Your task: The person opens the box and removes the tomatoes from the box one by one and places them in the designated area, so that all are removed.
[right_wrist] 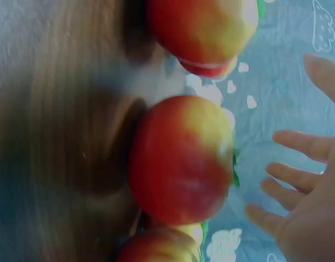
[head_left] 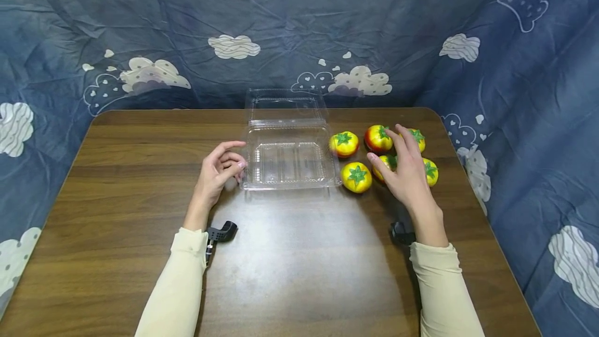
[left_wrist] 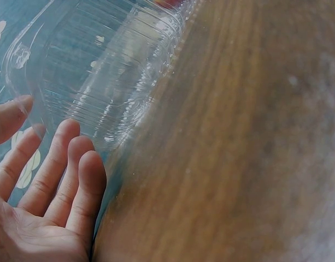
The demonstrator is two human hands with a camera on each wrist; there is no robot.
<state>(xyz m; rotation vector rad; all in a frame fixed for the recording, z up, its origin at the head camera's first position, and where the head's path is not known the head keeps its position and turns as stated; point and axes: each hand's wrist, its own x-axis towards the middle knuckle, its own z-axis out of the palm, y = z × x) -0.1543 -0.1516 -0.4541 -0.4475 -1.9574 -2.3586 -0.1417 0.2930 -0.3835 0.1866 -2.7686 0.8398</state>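
Observation:
A clear plastic clamshell box (head_left: 290,157) lies with its lid (head_left: 285,105) raised at the back and no contents in it. At its left rim is my left hand (head_left: 220,170); in the left wrist view the thumb and fingertips reach the plastic edge, fingers fairly straight. My right hand (head_left: 404,170) hovers spread over several red-and-yellow toy tomatoes with green star-shaped tops. Below it sits one tomato (right_wrist: 181,164), apart from the palm in the right wrist view. Two more tomatoes, one front (head_left: 356,177) and one back (head_left: 343,144), stand next to the box's right side.
A brown wooden table (head_left: 304,264) carries everything. Behind it and on the right hangs a blue cloth (head_left: 290,30) with white clouds. Further tomatoes, one at the back right (head_left: 417,140) and one at the right (head_left: 431,171), are partly hidden by the right hand.

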